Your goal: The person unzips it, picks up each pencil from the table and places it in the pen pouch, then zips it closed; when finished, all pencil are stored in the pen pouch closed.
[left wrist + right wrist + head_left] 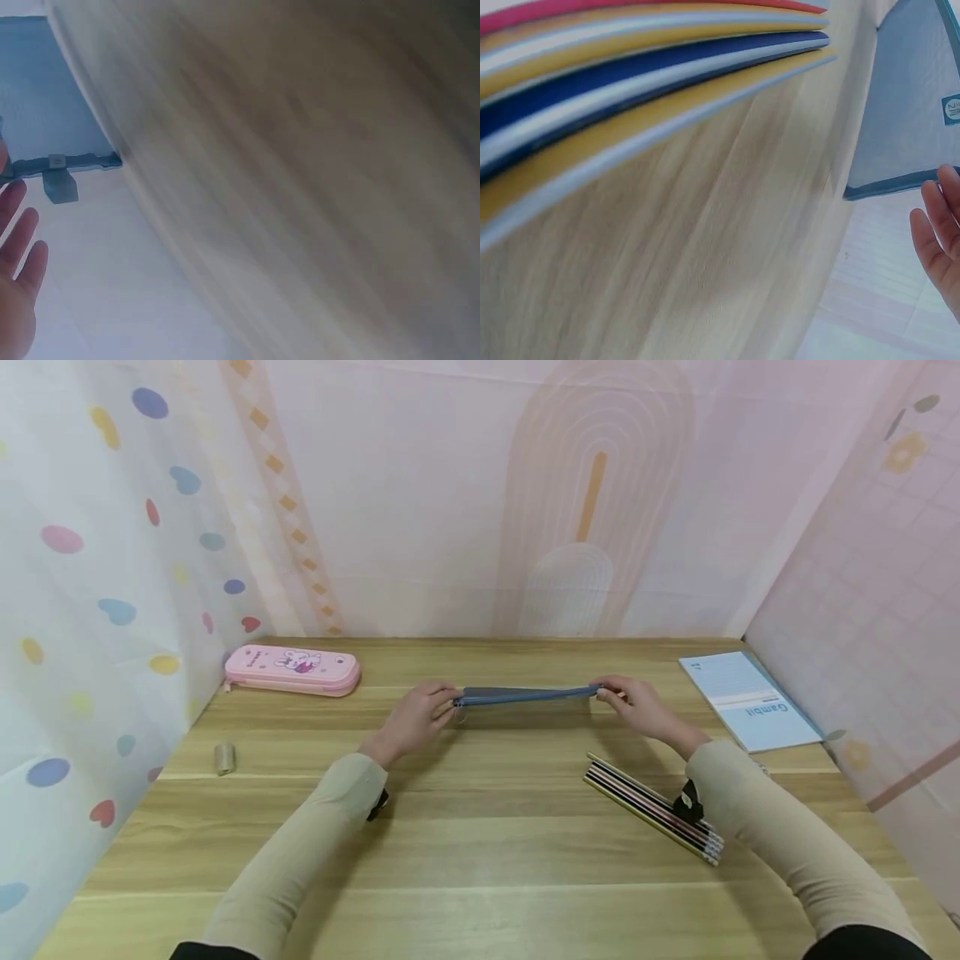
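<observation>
A blue zip pouch [525, 696] is held nearly edge-on over the middle of the table, stretched between both hands. My left hand [420, 718] pinches its left end, and a small ring hangs from that corner. At the opposite end, my right hand [641, 706] pinches the corner between thumb and fingers. Seen from the left wrist, the pouch [52, 90] shows a flat blue side and a tab at its edge. The right wrist view shows its greyish panel [904, 105] with blue edging and a small round label. Whether anything is inside cannot be seen.
Several striped pencils [652, 810] lie side by side below my right forearm. A pink pencil case [292, 670] sits at the back left, with a small metallic sharpener-like piece [225, 758] in front of it. A light blue notebook [750, 702] lies at the right, near the wall.
</observation>
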A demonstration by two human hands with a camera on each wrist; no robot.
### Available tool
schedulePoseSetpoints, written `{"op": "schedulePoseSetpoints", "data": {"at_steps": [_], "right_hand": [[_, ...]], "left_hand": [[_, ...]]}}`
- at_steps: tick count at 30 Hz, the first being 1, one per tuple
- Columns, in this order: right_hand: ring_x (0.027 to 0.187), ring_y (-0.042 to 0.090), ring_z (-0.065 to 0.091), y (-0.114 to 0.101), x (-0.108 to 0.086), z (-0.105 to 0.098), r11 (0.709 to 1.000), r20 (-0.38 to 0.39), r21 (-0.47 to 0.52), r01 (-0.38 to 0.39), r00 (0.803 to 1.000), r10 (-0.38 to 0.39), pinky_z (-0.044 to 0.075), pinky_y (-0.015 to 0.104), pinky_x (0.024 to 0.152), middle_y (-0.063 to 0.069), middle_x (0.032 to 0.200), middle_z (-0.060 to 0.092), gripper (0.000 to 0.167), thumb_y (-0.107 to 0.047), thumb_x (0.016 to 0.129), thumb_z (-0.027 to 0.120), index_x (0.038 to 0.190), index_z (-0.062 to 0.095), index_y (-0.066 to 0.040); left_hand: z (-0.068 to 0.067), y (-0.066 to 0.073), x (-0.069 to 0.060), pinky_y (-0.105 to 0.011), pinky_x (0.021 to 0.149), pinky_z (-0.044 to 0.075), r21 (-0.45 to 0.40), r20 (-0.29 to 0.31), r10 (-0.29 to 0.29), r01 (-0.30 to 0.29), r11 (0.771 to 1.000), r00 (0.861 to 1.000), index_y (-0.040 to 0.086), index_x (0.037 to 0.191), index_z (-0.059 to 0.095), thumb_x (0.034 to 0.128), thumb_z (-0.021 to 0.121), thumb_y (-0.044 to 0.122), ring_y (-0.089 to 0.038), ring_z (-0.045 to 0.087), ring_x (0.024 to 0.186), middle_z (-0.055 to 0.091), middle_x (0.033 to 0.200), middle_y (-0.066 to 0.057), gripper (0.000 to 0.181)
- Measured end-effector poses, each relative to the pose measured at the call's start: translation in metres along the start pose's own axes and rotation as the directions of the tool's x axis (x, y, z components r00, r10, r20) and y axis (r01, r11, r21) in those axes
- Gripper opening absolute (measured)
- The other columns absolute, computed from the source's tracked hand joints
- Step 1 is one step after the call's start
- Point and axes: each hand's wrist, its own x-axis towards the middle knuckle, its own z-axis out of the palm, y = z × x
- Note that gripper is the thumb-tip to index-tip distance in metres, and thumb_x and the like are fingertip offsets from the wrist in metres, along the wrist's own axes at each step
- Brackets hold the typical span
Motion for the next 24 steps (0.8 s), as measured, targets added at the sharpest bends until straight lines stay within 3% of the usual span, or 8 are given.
{"op": "schedulePoseSetpoints", "data": {"at_steps": [5, 11, 17, 24], "right_hand": [[0.094, 0.033, 0.059, -0.001, -0.001, -0.002, 0.997, -0.037, 0.052, -0.06, 0.997, 0.062, 0.049, 0.041, 0.074, 0.021, 0.102, 0.061, 0.034, -0.022, 0.095, 0.039, 0.119, 0.053, -0.001], [0.091, 0.036, 0.057, 0.0, 0.001, -0.004, 0.99, -0.044, 0.097, -0.1, 0.994, 0.104, 0.048, 0.04, 0.075, 0.024, 0.1, 0.059, 0.039, -0.026, 0.095, 0.04, 0.122, 0.05, 0.0], [0.087, 0.035, 0.057, 0.001, 0.001, -0.004, 0.988, -0.083, 0.114, -0.105, 0.99, 0.114, 0.047, 0.028, 0.067, 0.02, 0.103, 0.061, 0.037, -0.026, 0.092, 0.047, 0.119, 0.054, -0.001], [0.086, 0.03, 0.057, 0.001, 0.002, -0.003, 0.985, -0.104, 0.135, -0.108, 0.987, 0.123, 0.047, 0.029, 0.067, 0.017, 0.102, 0.062, 0.038, -0.029, 0.09, 0.05, 0.118, 0.056, -0.003]], "left_hand": [[0.0, 0.004, 0.005, -0.04, 0.088, 0.045, -0.181, -0.041, -0.087, 0.078, 0.98, 0.995, 0.004, 0.107, 0.062, 0.0817, 0.062, 0.008, -0.026, 0.057, 0.099, 0.063, 0.106, -0.011, 0.026], [0.002, 0.005, 0.01, -0.038, 0.086, 0.048, -0.449, -0.053, -0.225, 0.178, 0.876, 0.973, 0.002, 0.107, 0.061, 0.0836, 0.058, 0.004, -0.025, 0.059, 0.095, 0.062, 0.104, -0.013, 0.023], [0.003, 0.003, 0.014, -0.04, 0.085, 0.047, -0.548, -0.079, -0.308, 0.217, 0.808, 0.948, -0.003, 0.104, 0.061, 0.0828, 0.06, 0.004, -0.028, 0.06, 0.092, 0.063, 0.1, -0.017, 0.023], [-0.002, 0.008, 0.014, -0.04, 0.083, 0.048, -0.581, -0.081, -0.35, 0.241, 0.777, 0.933, -0.003, 0.104, 0.06, 0.0833, 0.059, 0.006, -0.028, 0.06, 0.092, 0.064, 0.099, -0.018, 0.023]]}}
